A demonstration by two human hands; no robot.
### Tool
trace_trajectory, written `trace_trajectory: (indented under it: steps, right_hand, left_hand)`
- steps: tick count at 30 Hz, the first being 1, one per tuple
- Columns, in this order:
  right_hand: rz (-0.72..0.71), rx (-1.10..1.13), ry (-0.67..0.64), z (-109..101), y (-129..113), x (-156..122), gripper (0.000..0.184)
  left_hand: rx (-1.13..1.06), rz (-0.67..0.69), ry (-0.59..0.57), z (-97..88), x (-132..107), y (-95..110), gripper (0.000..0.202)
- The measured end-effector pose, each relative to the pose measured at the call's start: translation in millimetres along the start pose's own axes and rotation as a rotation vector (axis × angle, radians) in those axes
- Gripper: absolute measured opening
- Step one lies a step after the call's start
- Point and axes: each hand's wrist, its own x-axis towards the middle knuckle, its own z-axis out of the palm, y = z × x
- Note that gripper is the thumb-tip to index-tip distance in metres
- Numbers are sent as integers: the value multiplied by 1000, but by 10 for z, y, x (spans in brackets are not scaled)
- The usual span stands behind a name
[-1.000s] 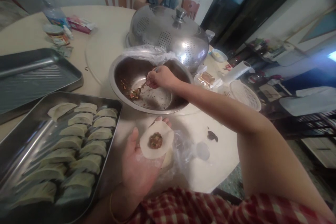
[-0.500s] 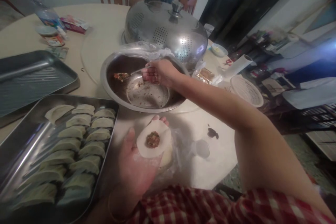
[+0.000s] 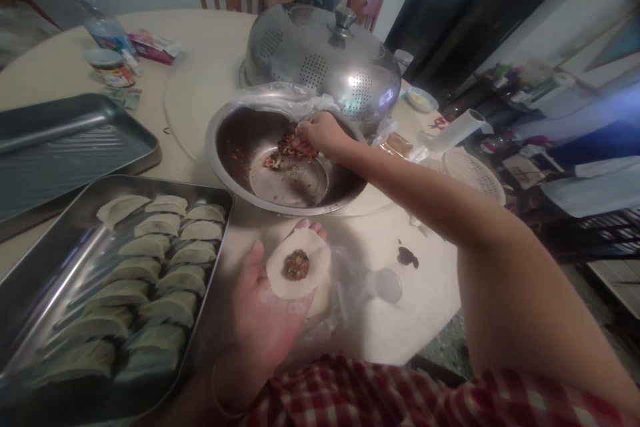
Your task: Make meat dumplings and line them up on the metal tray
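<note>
A filled wrapper (image 3: 299,271) is cradled on the flat, unclenched left hand (image 3: 265,320) above the worktop (image 3: 55,73). The right hand (image 3: 324,135) is curled over blurred filling (image 3: 293,147) in the bowl (image 3: 235,140); its grip cannot be told.

1 head-worn camera looks forward and down, close above the left hand (image 3: 264,320) at the round table (image 3: 200,33).

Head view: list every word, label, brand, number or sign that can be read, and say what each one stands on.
No text here can be read.
Bottle label: too blurred to read.
Jar label: coloured print shows, too blurred to read.
Pink packet: print shows, too small and blurred to read.
</note>
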Motion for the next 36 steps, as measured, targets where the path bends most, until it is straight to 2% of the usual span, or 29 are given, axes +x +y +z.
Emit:
trace_trajectory:
  steps: [5, 11, 17, 20, 22, 25, 29, 33, 36]
  right_hand:
    - [113, 126, -68, 205, -149, -62, 26]
    - [221, 333, -119, 176, -230, -151, 28]
    - [140, 480, -161, 74, -245, -229, 29]
    - [59, 541, -151, -89, -250, -366, 26]
    - [-6, 558, -114, -258, -223, -564, 24]
    - [-244, 432, -45, -537, -88, -1036, 20]
    - [-585, 84, 87, -771, 173, -1789, 20]
    - [-1104, -352, 16, -760, 353, -2278, 20]
    - [-1332, -676, -18, -660, 438, -2422, 21]
  left_hand:
    - [-24, 2, -31, -9, -5, -6, 59]
    - [-23, 14, -82, -64, 12, 7, 59]
    - [-57, 44, -113, -62, 22, -4, 62]
    - [-62, 93, -77, -18, 18, 3, 63]
    - [-66, 120, -55, 22, 10, 17, 62]
    - [-70, 146, -14, 82, -6, 38, 62]
    - [-61, 169, -13, 124, 2, 38, 60]
    - [-32, 165, -62, 115, 35, 3, 58]
    - [17, 201, -45, 107, 49, -31, 61]
